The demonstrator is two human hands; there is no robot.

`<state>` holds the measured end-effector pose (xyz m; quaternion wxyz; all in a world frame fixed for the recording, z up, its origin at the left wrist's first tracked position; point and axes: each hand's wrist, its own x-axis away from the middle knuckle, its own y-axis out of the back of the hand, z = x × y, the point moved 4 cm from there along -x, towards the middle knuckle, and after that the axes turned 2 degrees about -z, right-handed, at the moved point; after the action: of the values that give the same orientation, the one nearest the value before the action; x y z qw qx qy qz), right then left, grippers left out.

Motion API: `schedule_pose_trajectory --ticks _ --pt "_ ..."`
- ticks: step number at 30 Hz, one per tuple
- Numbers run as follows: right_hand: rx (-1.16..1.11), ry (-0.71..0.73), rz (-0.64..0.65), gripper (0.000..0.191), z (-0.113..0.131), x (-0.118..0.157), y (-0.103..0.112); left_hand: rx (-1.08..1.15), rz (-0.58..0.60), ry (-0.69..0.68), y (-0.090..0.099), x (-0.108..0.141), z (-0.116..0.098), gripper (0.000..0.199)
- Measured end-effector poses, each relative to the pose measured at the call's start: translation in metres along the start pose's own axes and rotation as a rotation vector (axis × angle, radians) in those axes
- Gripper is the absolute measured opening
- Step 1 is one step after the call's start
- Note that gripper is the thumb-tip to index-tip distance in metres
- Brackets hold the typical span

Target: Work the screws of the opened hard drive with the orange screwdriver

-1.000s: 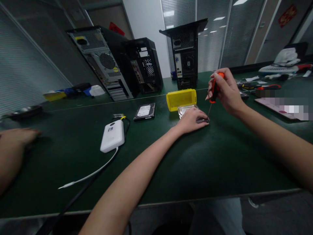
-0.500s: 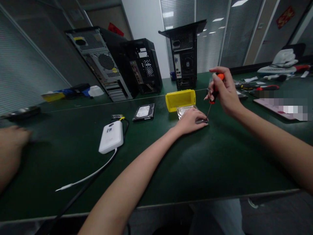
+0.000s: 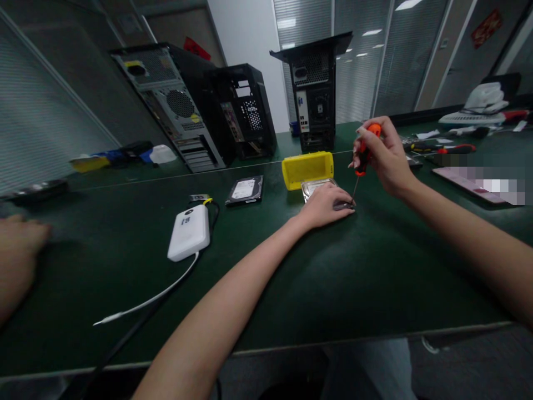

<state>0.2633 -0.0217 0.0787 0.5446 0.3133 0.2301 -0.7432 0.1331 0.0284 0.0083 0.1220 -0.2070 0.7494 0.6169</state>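
Note:
My right hand is closed around the orange-and-black handle of a screwdriver. The thin shaft slants down, and its tip meets the work close to the fingertips of my left hand. That left hand lies over a hard drive on the table, gripping it, with fingers bent round the right end. A silvery part of the drive shows behind the knuckles and a dark edge under the fingers; the rest is covered. Just behind the drive stands a yellow plastic box, its open side facing me.
Another hard drive lies left of the box, near a white adapter with a cable. Computer cases stand at the back. A pink tablet-like slab and tools lie right. Another person's hand is at far left.
My right hand has shifted very slightly and its fingers have turned a little on the screwdriver handle. My left hand stays in place on the hard drive.

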Motion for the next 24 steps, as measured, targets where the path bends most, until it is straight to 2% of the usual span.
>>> schedule_pose_trajectory --ticks 10,14,17,24 --pt "-0.001 0.013 -0.006 0.036 -0.0029 0.0022 -0.002 0.031 0.003 -0.004 0.0021 -0.0003 -0.0021 0.022" --pt "-0.115 -0.04 0.007 0.027 -0.0005 0.0039 -0.0069 0.034 0.015 0.027 0.0022 -0.0003 -0.0018 0.022" --pt "-0.116 -0.08 0.003 0.032 0.0016 0.0053 -0.0088 0.03 0.022 0.04 0.0018 -0.0002 -0.0012 0.021" --pt "-0.103 -0.037 0.002 0.025 0.0009 0.0029 -0.0056 0.04 0.014 0.023 0.0019 0.0004 -0.0011 0.021"
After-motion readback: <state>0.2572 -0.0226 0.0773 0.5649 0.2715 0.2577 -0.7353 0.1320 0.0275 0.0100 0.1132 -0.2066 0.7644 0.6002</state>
